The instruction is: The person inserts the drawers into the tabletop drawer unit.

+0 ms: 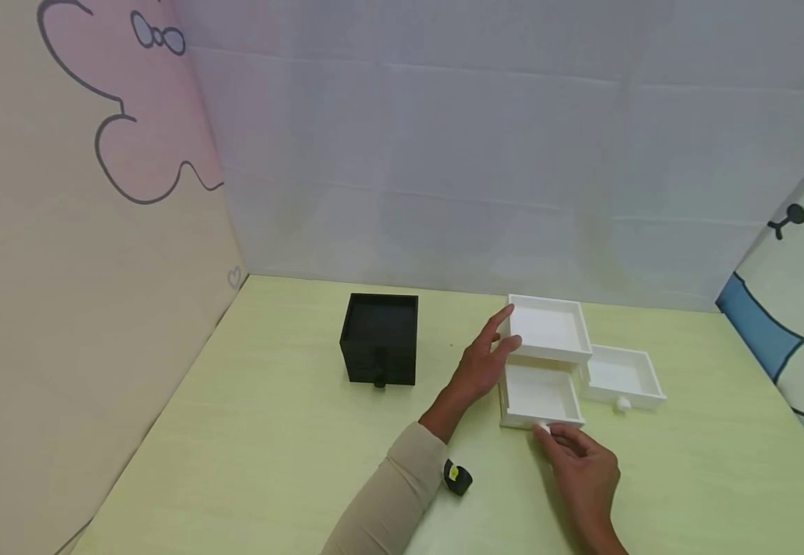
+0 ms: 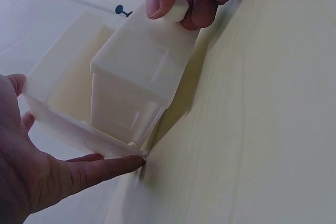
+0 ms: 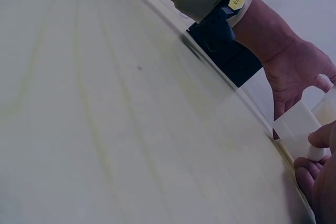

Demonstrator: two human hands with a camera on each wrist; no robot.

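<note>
A white box casing (image 1: 547, 327) stands toward the back right of the table, and a white drawer (image 1: 542, 391) sticks out of its front. My right hand (image 1: 582, 469) pinches the drawer's round white knob (image 2: 177, 9) between thumb and curled fingers. On the casing's left side rests my left hand (image 1: 476, 368), its fingers spread and fairly straight against the wall. The left wrist view shows the drawer partly inside the open-fronted casing. The drawer's rear end is hidden in there.
A second white drawer (image 1: 622, 375) with a round knob lies just right of the casing. Farther left stands a black box (image 1: 379, 339) with a knob at its front. Fabric walls (image 1: 443, 169) enclose the table's back and sides.
</note>
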